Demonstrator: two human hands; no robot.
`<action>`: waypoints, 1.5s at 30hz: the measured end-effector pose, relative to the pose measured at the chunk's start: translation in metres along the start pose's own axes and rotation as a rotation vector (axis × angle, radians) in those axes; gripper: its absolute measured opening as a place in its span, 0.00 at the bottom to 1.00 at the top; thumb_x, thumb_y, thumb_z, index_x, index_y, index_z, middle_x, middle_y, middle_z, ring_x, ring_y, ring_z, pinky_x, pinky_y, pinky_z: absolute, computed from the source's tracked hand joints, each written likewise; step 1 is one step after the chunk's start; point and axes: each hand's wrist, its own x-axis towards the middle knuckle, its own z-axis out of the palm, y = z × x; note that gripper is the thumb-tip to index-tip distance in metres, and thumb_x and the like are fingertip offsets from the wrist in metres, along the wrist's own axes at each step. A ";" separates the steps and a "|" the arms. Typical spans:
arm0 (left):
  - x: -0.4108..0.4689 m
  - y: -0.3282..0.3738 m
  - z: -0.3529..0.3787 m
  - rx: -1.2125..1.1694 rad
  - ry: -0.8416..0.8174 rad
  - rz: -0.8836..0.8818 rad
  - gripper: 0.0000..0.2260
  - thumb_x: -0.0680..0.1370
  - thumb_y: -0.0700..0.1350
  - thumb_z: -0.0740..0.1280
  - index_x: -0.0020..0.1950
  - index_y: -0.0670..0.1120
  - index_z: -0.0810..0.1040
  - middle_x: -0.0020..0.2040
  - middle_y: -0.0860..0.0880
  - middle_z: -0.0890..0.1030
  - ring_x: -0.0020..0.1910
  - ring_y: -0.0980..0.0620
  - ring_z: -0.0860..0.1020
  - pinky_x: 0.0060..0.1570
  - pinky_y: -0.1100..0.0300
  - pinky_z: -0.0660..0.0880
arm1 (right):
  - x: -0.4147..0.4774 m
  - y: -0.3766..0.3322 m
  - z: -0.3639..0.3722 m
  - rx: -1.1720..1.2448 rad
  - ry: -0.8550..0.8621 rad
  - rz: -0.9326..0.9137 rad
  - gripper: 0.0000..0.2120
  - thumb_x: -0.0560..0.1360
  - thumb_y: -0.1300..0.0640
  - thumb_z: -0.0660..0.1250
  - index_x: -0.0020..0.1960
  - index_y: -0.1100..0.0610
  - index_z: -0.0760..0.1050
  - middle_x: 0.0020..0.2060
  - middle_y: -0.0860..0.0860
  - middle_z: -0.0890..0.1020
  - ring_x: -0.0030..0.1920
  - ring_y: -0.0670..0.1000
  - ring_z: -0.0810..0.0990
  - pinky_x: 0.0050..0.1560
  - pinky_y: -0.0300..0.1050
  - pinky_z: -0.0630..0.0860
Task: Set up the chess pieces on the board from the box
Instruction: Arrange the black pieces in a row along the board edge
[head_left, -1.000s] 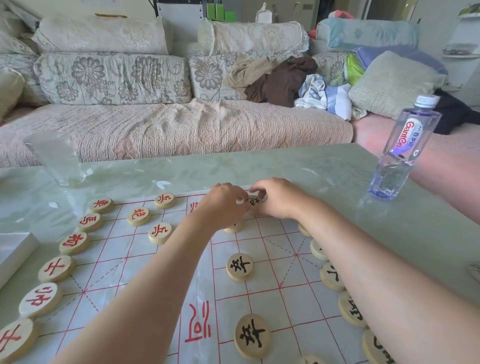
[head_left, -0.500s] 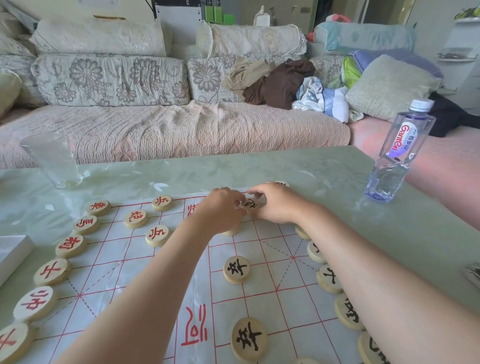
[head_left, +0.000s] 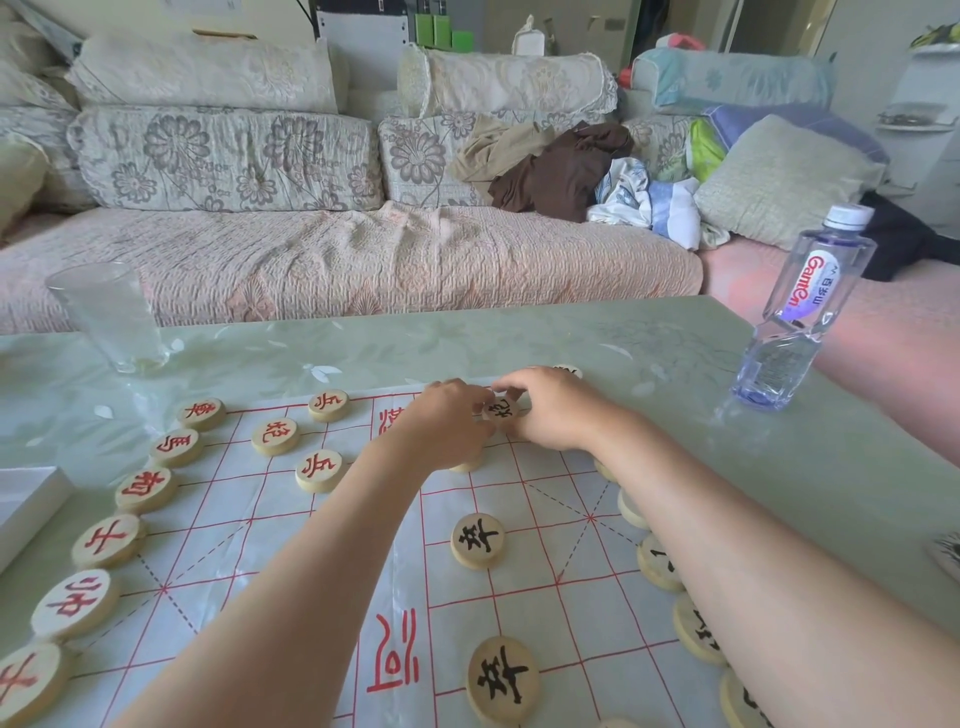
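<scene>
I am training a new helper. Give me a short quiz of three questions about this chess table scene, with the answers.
1. True or false: the water bottle stands upright on the table, off the board.
2. Which colour is the mark on the piece that the left hand and the right hand pinch together? A red, B black, C green.
3. Fill in: the drinking glass stands at the far ___ of the table.
Key: 1 true; 2 B; 3 left.
</scene>
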 end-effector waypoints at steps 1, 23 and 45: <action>0.000 -0.001 0.000 -0.020 0.009 -0.008 0.17 0.77 0.46 0.65 0.66 0.52 0.75 0.59 0.52 0.77 0.49 0.49 0.75 0.50 0.57 0.73 | 0.000 0.000 0.000 0.002 0.004 0.002 0.19 0.72 0.45 0.71 0.63 0.40 0.77 0.54 0.41 0.80 0.55 0.46 0.78 0.51 0.40 0.73; 0.001 -0.053 -0.011 -0.001 0.164 -0.142 0.20 0.77 0.43 0.60 0.69 0.54 0.72 0.66 0.51 0.75 0.66 0.47 0.66 0.61 0.57 0.65 | 0.054 -0.034 0.026 -0.162 0.050 -0.009 0.30 0.70 0.28 0.66 0.58 0.51 0.80 0.53 0.49 0.81 0.57 0.55 0.76 0.60 0.52 0.72; -0.005 0.005 -0.012 0.044 0.285 0.019 0.20 0.79 0.47 0.61 0.71 0.55 0.68 0.63 0.54 0.75 0.63 0.49 0.68 0.64 0.53 0.65 | 0.031 0.017 -0.037 -0.006 0.177 0.141 0.16 0.78 0.52 0.64 0.65 0.47 0.77 0.58 0.45 0.81 0.61 0.52 0.77 0.64 0.47 0.71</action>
